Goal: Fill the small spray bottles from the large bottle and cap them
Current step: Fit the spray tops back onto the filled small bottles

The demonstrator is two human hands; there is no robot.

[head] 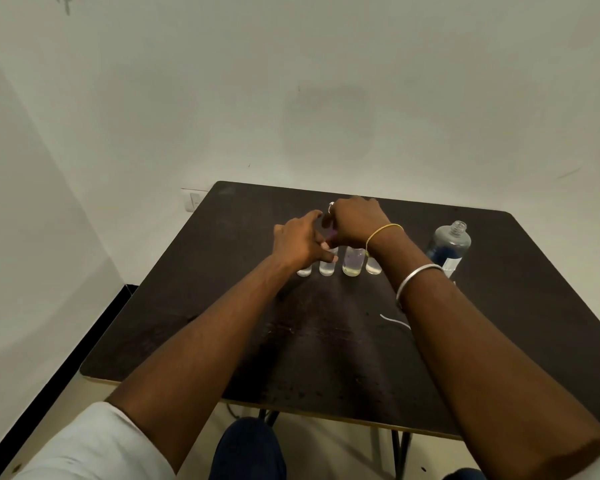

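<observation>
Several small clear spray bottles stand in a row at mid-table: one at the left [304, 271], a second [326, 268], a third [353, 263] and a fourth [373, 267], each with pale liquid at the bottom. My left hand [298, 242] wraps the upper part of the second bottle. My right hand [355, 220] curls down over its top, where a bit of purple spray cap [330, 234] shows between the fingers. Both hands hide the bottles' necks. The large bottle [449, 244] stands uncapped to the right, holding dark blue liquid, away from both hands.
The dark table [222, 306] fills the view, its near edge just past my knees. A thin white tube [394, 320] lies on it under my right forearm. A wall socket [192, 199] sits at the table's far left corner.
</observation>
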